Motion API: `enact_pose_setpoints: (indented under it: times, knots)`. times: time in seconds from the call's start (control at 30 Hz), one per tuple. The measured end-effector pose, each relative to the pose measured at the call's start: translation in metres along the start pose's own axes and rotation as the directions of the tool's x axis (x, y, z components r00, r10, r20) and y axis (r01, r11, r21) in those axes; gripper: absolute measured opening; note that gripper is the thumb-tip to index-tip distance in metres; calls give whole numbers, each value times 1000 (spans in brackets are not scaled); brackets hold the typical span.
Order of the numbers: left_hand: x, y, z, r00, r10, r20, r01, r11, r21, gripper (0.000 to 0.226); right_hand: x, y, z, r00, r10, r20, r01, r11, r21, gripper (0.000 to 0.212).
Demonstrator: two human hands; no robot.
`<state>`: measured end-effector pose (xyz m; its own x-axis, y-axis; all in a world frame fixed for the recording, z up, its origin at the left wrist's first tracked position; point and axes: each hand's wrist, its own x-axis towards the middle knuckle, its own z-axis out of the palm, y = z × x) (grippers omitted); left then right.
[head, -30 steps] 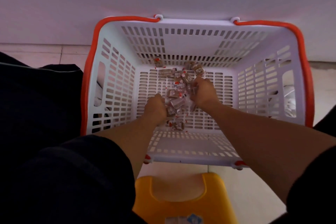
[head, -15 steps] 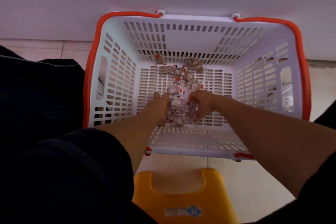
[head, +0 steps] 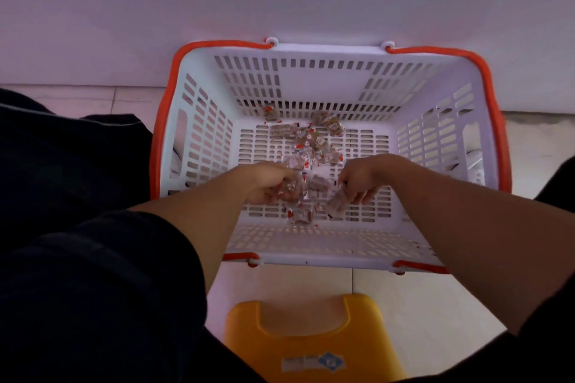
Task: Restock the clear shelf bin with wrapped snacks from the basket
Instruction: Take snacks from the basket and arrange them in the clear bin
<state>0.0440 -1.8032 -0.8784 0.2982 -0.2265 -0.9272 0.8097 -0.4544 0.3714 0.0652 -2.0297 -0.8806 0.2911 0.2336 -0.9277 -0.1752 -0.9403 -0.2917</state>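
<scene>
Basket, white slotted plastic with orange rim handles, sits on the tiled floor hard against the pale wall base on its far side. Yellow stool is just outside the basket's near wall, a small label on its near edge. Both forearms reach in over the basket's near wall. Left hand, near the basket's centre floor, has fingers curled round a clear wrapped snack. Right hand, just right of it inside the basket, pinches another wrapped snack that hangs tilted below its fingers. Loose wrapped snacks lie scattered on the basket floor from centre toward the far wall; one single packet lies nearer the basket's near wall, below the hands. Wrapper print is too blurred to read.
</scene>
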Motion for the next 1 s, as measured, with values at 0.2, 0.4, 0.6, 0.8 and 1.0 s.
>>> enact_pose_setpoints:
  times: [0.2, 0.4, 0.6, 0.8, 1.0]
  knots:
    - [-54, 65, -2, 960, 256, 109, -241, 961, -138, 22, -102, -45, -84, 974, -150, -168, 144, 988, -47, 7]
    - [-188, 168, -15, 861, 449, 239, -506, 800, 322, 21, -257, -95, -131, 911, -316, -265, 235, 926, -295, 30]
    - [-303, 189, -3, 653, 726, 215, -717, 501, 484, 21, -369, -87, -121, 701, -551, -453, 638, 768, 53, 30]
    - [-334, 192, 1, 220, 972, -84, -819, 231, 525, 40, -385, -105, -120, 506, -479, -717, 862, 254, 438, 32]
    - [-327, 200, -1, 166, 971, -173, -782, 236, 576, 39, -366, -114, -110, 597, -343, -725, 785, 64, 616, 29]
